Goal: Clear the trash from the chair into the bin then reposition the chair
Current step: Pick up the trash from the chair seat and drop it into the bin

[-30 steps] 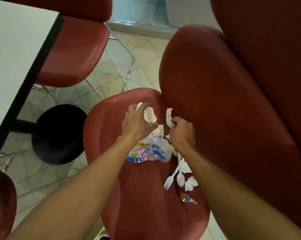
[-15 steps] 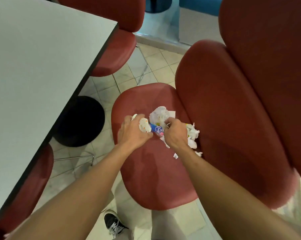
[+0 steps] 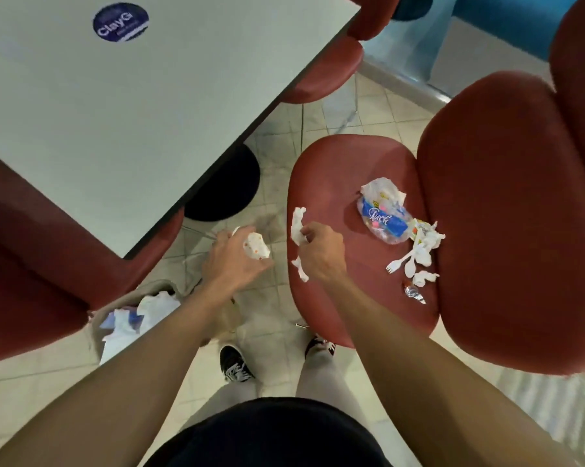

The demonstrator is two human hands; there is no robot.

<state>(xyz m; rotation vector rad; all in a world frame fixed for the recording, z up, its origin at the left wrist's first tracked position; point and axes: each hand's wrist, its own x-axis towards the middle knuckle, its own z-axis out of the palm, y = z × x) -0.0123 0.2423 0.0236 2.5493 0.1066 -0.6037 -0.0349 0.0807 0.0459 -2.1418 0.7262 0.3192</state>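
The red chair [image 3: 331, 170] stands at right with trash on its seat: a blue and clear plastic wrapper [image 3: 383, 219], a white plastic fork and spoon [image 3: 406, 261], crumpled white tissues [image 3: 424, 278] and a small foil wrapper [image 3: 414, 294]. My left hand [image 3: 232, 261] grips a crumpled spotted paper [image 3: 256, 249] over the floor, left of the seat. My right hand [image 3: 321, 251] grips white tissue [image 3: 298, 224] at the seat's left edge. The bin [image 3: 116, 308], holding white and blue trash, sits on the floor at lower left, partly hidden by my left forearm.
A grey table [image 3: 122, 106] with a round blue sticker [image 3: 120, 21] fills the upper left, on a black round base [image 3: 232, 187]. Other red chairs stand at far left [image 3: 25, 264], behind the table [image 3: 324, 72] and at the right edge. My shoes [image 3: 235, 364] stand on the tiled floor.
Both hands have lifted off the trash pile and moved left, each carrying paper. The view has pulled back, bringing the bin and my feet into sight.
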